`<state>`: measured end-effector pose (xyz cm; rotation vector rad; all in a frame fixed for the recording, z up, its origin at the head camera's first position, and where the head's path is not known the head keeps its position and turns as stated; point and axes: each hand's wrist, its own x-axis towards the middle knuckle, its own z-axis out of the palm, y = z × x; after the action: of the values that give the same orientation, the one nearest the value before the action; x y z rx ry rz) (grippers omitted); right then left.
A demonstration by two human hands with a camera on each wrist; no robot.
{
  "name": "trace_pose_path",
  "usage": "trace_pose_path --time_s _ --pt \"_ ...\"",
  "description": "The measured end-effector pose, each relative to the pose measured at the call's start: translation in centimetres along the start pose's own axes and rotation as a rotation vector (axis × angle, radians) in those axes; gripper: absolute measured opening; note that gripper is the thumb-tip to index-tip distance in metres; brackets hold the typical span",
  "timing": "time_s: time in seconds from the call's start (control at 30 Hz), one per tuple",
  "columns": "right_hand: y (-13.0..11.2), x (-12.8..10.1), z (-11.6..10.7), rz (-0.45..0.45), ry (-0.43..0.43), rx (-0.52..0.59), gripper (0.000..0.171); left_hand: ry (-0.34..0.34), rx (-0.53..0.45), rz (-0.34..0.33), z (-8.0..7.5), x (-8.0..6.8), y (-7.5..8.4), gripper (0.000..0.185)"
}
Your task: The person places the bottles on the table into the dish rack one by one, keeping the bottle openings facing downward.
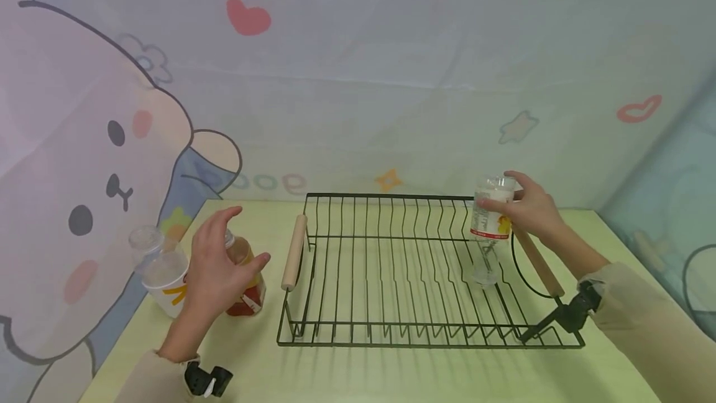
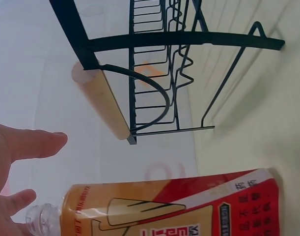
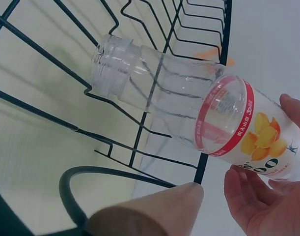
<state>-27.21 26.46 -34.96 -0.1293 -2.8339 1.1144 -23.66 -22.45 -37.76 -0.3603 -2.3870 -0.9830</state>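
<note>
Over the right end of the black wire rack (image 1: 391, 346), the right hand (image 1: 534, 211) grips an upside-down clear bottle (image 1: 491, 219), its neck lowest, while at left the left hand (image 1: 215, 266), thumb and fingers wide apart, is just beside an upright red-and-orange bottle (image 1: 253, 294), near a white-labelled bottle (image 1: 165, 282).

A patterned cloth (image 1: 380, 67) hangs behind the pale table (image 1: 358, 378) — a printed bear (image 1: 100, 154) to the table's left, a red heart (image 1: 248, 17) high above the table, an orange star (image 1: 388, 180) just over its far edge.
</note>
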Motion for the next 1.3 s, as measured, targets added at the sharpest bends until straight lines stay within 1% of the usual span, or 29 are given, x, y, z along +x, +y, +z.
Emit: trace_pose_path --time_s 0.13,0.3,0.43,0.53,0.63,0.77,0.9,1.0,1.1,1.3 --pt "-1.0 0.4 0.9 0.0 -0.013 -0.028 0.105 0.014 0.021 0.001 -0.7 -0.5 -0.6 0.077" --pt "-2.0 0.8 1.9 -0.014 -0.026 -0.037 0.105 0.036 0.041 -0.001 -1.5 -0.9 -1.1 0.076" --pt "-2.2 1.3 2.5 -0.025 -0.038 -0.053 0.107 0.05 0.048 -0.008 -2.2 -1.1 -1.3 0.075" --pt "-2.4 1.6 3.0 -0.018 -0.056 -0.057 0.108 0.058 0.053 -0.016 -2.9 -1.3 -1.5 0.076" --pt "-2.6 1.8 3.5 -0.005 -0.08 -0.048 0.107 0.06 0.052 -0.026 -3.4 -1.5 -1.6 0.076" --pt "-3.0 1.8 4.2 0.002 -0.092 -0.055 0.106 0.056 0.054 -0.042 -4.1 -2.0 -1.9 0.076" --pt "-3.4 1.7 4.7 0.0 -0.086 -0.055 0.106 0.072 0.075 -0.039 -4.8 -2.2 -2.3 0.077" --pt "-3.5 1.5 4.8 -0.003 -0.086 -0.058 0.106 0.083 0.08 -0.027 -5.2 -2.2 -2.6 0.078" --pt "-3.4 1.0 4.4 -0.003 -0.08 -0.071 0.107 0.061 0.088 -0.031 -5.3 -1.8 -2.7 0.077" --pt "-3.1 -0.3 3.3 -0.009 -0.025 -0.106 0.105 -0.01 0.125 -0.059 -5.3 -0.8 -2.6 0.076"
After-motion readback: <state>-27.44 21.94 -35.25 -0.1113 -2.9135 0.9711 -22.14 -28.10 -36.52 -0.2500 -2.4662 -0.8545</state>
